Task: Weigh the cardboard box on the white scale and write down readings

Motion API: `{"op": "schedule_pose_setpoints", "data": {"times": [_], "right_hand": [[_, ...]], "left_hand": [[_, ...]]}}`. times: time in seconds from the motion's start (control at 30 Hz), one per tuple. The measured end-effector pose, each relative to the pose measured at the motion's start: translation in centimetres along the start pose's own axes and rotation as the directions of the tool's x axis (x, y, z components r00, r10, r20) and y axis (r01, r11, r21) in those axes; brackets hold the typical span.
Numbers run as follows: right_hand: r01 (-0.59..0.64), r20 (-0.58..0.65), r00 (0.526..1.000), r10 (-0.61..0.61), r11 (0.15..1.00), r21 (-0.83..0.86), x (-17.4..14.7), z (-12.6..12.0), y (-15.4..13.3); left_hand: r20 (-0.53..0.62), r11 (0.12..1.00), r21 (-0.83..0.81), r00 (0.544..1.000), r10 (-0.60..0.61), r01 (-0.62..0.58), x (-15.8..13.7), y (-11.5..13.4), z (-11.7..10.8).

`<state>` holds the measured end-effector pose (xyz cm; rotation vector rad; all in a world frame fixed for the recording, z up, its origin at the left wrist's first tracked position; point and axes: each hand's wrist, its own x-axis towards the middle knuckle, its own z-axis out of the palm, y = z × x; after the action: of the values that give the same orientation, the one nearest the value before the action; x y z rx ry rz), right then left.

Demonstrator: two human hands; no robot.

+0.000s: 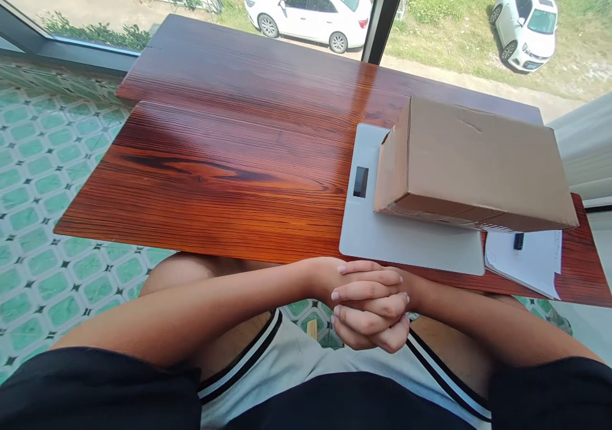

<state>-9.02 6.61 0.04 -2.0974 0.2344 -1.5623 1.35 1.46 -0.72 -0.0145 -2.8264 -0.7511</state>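
My left hand (340, 286) and my right hand (396, 302) are clasped together, their fingers interlaced, just off the near edge of the wooden table (205, 181). Nothing shows between them apart from each other's fingers. Beyond the hands, to the right, a flat white scale (377, 239) with a small dark display (360, 182) lies on the tabletop. A closed brown cardboard box (478, 162) rests on the scale and hides much of it. The box extends past the scale's right side, over some white paper sheets (523, 261).
A small black object (518, 241) lies on the paper, its kind unclear. Behind the table are windows with a dark frame post (385, 16), and two white cars stand outside. A pale curtain (586, 143) hangs at right. Green patterned tiles (29, 216) cover the floor.
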Motion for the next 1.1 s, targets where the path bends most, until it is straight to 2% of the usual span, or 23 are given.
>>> {"op": "schedule_pose_setpoints", "data": {"times": [0.03,0.07,0.1,0.13,0.17,0.2,0.23,0.27,0.3,0.33,0.37,0.4,0.53,0.67,0.8,0.93,0.97,1.1], "right_hand": [[0.002,-0.004,1.0,-0.002,1.0,-0.003,0.0,0.0,0.0],[0.003,-0.005,1.0,-0.003,1.0,-0.005,0.0,0.1,0.1],[0.003,-0.008,1.0,-0.003,1.0,-0.006,0.0,0.1,0.1],[0.006,-0.011,1.0,-0.006,1.0,-0.007,0.0,0.1,0.1],[0.006,-0.011,1.0,-0.006,1.0,-0.009,0.0,0.1,0.1],[0.004,-0.01,1.0,-0.004,1.0,-0.01,0.0,0.1,0.1],[0.0,-0.004,1.0,0.0,1.0,-0.014,0.0,0.0,0.1],[-0.008,0.011,1.0,0.008,1.0,-0.019,0.0,0.0,0.0],[-0.016,0.023,1.0,0.016,1.0,-0.024,0.0,-0.1,0.0],[-0.022,0.03,0.999,0.023,0.999,-0.028,0.0,-0.1,-0.1],[-0.024,0.031,0.999,0.025,0.999,-0.029,0.0,-0.1,-0.1],[-0.019,0.023,1.0,0.02,0.999,-0.028,0.0,-0.1,0.0],[-0.014,0.008,1.0,0.014,1.0,-0.02,-0.1,0.0,0.1],[-0.028,0.026,0.999,0.029,0.999,-0.016,0.0,-0.1,-0.1],[-0.036,0.054,0.998,0.037,0.999,-0.02,0.1,-0.3,-0.5],[-0.024,0.027,0.999,0.024,1.0,-0.002,0.1,-0.3,-0.4],[-0.024,0.032,0.999,0.024,1.0,-0.004,0.1,-0.2,-0.4],[-0.004,0.029,1.0,0.004,1.0,-0.006,0.0,-0.2,-0.2]], "left_hand": [[0.273,0.988,-0.107,0.959,-0.077,0.11,0.9,-1.1,0.1],[0.599,0.961,-0.189,0.799,-0.049,0.201,2.0,-2.2,0.2],[0.853,0.928,-0.235,0.519,0.053,0.291,3.2,-3.4,0.3],[0.961,0.907,-0.234,0.222,0.162,0.35,4.3,-4.4,0.3],[0.966,0.907,-0.258,0.121,0.23,0.333,5.1,-5.1,0.2],[0.953,0.914,-0.29,0.174,0.248,0.283,5.7,-5.6,0.0],[0.917,0.924,-0.301,0.338,0.213,0.235,5.8,-5.7,-0.3],[0.836,0.936,-0.304,0.52,0.174,0.177,5.7,-5.6,-0.6],[0.729,0.945,-0.302,0.669,0.146,0.123,5.3,-5.3,-1.0],[0.638,0.95,-0.303,0.757,0.146,0.072,4.8,-4.9,-1.4],[0.576,0.951,-0.31,0.8,0.167,0.024,4.4,-4.5,-1.8],[0.547,0.947,-0.319,0.812,0.202,-0.021,4.1,-4.1,-2.1],[0.532,0.941,-0.319,0.8,0.277,-0.113,4.3,-3.6,-2.6],[0.574,0.937,-0.333,0.766,0.29,-0.106,5.0,-3.9,-2.6],[0.576,0.944,-0.318,0.772,0.269,-0.092,5.2,-4.1,-2.5],[0.646,0.934,-0.341,0.696,0.314,-0.104,4.9,-3.9,-2.4],[0.644,0.934,-0.343,0.699,0.31,-0.099,4.6,-3.7,-2.3],[0.588,0.952,-0.301,0.774,0.235,-0.061,3.2,-2.5,-2.0]]}}
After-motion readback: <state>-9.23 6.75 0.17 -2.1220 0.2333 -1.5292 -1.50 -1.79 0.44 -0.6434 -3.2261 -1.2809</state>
